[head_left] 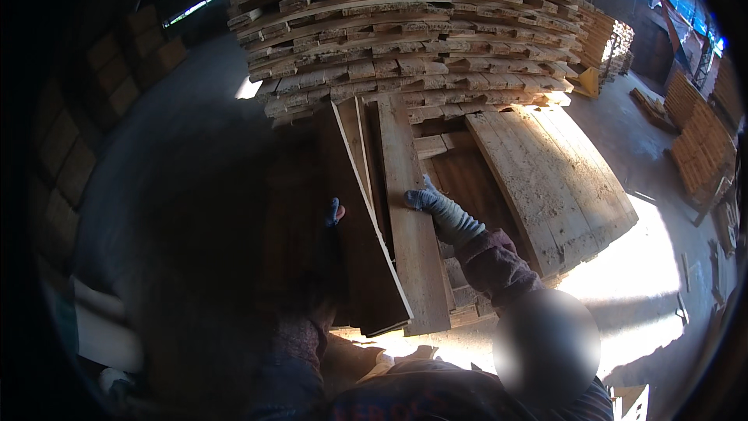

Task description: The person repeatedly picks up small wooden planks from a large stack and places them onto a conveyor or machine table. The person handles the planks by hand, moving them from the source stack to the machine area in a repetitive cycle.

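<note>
Several long wooden boards lie together in front of me, pointing away from my body. The left board (360,257) is tilted, with its pale edge raised and its face in shadow. Beside it a flatter board (411,257) catches more light. My left hand (336,212), in a bluish glove, grips the left side of the boards; the thumb shows and the other fingers are hidden in shadow. My right hand (428,201), in a grey-blue knit glove, grips the right edge of the flatter board, its thumb on top.
A tall stack of boards (405,39) rises just beyond. To the right, wide sawdust-covered boards (557,179) lie side by side on the low pile. Farther right, more wood stacks (701,140) stand on the concrete floor (635,132). Dark block-like stacks (125,70) line the left.
</note>
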Tool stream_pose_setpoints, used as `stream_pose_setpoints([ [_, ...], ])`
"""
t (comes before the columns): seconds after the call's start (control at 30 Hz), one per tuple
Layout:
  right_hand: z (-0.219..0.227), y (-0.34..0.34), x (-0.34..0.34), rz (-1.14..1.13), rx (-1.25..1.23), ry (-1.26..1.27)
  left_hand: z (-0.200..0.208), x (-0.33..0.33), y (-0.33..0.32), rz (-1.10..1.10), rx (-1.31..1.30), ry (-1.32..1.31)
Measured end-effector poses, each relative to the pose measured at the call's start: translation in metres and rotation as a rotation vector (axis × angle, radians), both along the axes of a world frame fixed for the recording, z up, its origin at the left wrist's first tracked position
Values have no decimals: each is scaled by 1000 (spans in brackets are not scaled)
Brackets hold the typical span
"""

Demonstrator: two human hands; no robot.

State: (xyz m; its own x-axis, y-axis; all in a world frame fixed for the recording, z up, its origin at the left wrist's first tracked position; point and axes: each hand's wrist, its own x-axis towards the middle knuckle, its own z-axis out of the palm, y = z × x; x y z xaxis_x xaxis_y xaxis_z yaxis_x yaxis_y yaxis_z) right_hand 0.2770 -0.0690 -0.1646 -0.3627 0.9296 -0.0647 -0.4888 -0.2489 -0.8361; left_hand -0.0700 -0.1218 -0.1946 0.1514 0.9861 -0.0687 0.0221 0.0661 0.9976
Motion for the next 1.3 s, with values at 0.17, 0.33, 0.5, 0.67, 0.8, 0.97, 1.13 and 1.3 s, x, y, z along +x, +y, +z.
stream_pose_setpoints([
  [0.17,11,-24,-29,13,33,125,8,-53,12,-13,-2,52],
  [0.33,40,-26,-19,-10,88,6,77,-107,13,-9,41,171],
  [0.5,9,1,27,-280,312,-1148,118,-6,38,-224,-158,680],
  [0.67,71,-40,-60,-6,133,-1893,121,105,26,-176,-433,1433],
  [0.8,52,-40,-33,-122,210,-1632,121,87,18,-192,-312,1353],
  [0.97,-1,-16,0,-210,410,-1453,84,29,30,175,-230,822],
  [1.13,10,-18,-22,-155,356,-1252,75,49,26,222,-163,628],
  [1.3,24,-11,41,-65,332,-916,51,-12,48,74,-153,147],
])
